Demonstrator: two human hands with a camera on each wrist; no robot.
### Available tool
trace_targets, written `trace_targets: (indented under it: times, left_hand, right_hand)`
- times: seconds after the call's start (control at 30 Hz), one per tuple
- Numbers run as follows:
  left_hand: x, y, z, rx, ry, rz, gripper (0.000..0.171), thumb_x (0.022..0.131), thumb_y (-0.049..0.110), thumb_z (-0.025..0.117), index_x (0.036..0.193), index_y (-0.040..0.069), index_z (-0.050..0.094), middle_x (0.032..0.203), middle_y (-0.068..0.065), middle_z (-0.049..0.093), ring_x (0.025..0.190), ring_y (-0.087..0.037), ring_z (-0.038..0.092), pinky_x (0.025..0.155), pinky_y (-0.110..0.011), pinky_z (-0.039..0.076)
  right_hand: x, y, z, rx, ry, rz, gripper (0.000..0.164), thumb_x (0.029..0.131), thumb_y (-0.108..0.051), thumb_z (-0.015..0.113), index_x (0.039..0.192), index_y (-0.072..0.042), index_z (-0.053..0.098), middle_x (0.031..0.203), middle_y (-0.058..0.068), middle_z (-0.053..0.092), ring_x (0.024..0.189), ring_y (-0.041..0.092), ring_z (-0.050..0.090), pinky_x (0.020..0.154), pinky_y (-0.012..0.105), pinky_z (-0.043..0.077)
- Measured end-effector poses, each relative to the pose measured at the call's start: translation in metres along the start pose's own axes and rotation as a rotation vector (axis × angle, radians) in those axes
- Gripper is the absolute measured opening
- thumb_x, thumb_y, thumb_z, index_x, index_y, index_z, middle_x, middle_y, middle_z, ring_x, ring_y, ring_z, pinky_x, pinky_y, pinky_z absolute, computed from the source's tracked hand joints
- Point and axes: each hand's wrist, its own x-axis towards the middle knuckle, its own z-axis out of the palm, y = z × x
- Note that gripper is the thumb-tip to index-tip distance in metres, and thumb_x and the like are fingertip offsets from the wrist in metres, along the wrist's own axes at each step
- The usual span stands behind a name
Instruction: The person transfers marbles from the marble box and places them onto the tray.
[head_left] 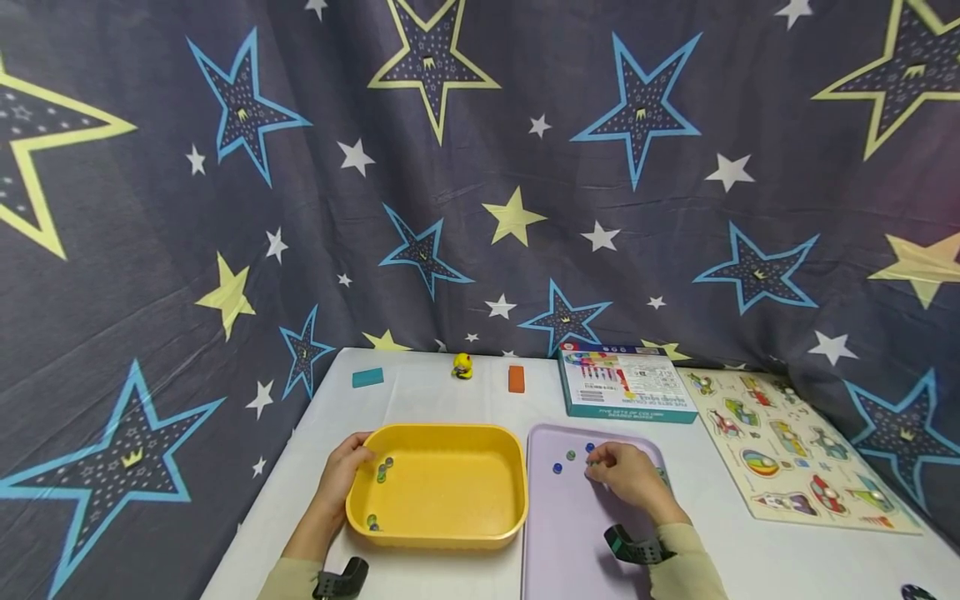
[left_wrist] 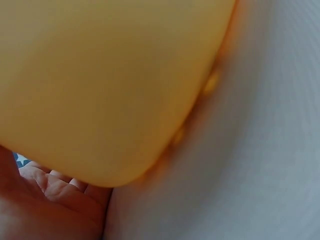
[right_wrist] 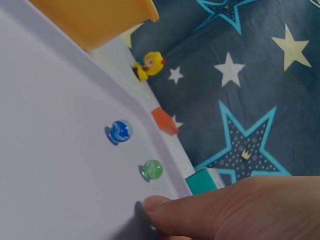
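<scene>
My left hand [head_left: 341, 471] grips the left rim of a yellow plastic tub [head_left: 442, 542], thumb over the edge and fingers along the outside wall. Several green and blue marbles [head_left: 382, 475] lie along the tub's left side. Over a lilac tray [head_left: 558, 542] is my right hand [head_left: 626, 475], fingertips low and pinched together at a marble largely hidden by the thumb [right_wrist: 162, 205]. Near those fingertips a blue swirled marble [right_wrist: 120, 131] and a green marble [right_wrist: 152, 169] rest on the tray. Another blue marble [head_left: 590, 447] sits just beyond the fingers.
Behind the tub stand a teal block [head_left: 367, 377], a small yellow toy figure [head_left: 462, 366] and an orange block [head_left: 516, 379]. A flat boxed set [head_left: 630, 387] lies behind the tray, with a picture puzzle board [head_left: 802, 450] to its right. A star-patterned curtain [head_left: 465, 183] hangs behind.
</scene>
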Motion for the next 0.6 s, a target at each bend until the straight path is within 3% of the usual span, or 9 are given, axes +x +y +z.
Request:
trace_targets:
  times: [0.4,0.6]
  left_hand:
    - [-0.001,0.0,-0.001,0.009,0.01,-0.002,0.034,0.082,0.01,0.047,0.115,0.004,0.052,0.117,-0.012,0.052,0.102,-0.025,0.047,0.084,-0.027,0.042]
    - [0.0,0.001,-0.001,0.015,0.007,0.006,0.034,0.082,0.01,0.047,0.114,0.004,0.052,0.115,-0.011,0.053,0.1,-0.024,0.048,0.083,-0.026,0.043]
  right_hand:
    - [0.001,-0.002,0.004,-0.046,0.036,-0.021,0.012,0.074,-0.013,0.067,0.085,-0.009,0.063,0.069,-0.001,0.056,0.06,0.013,0.048,0.054,0.027,0.039]
    - [-0.001,-0.006,-0.012,-0.057,0.104,-0.059,0.016,0.078,-0.02,0.066,0.09,-0.011,0.064,0.071,0.0,0.056,0.061,0.014,0.046,0.053,0.028,0.036]
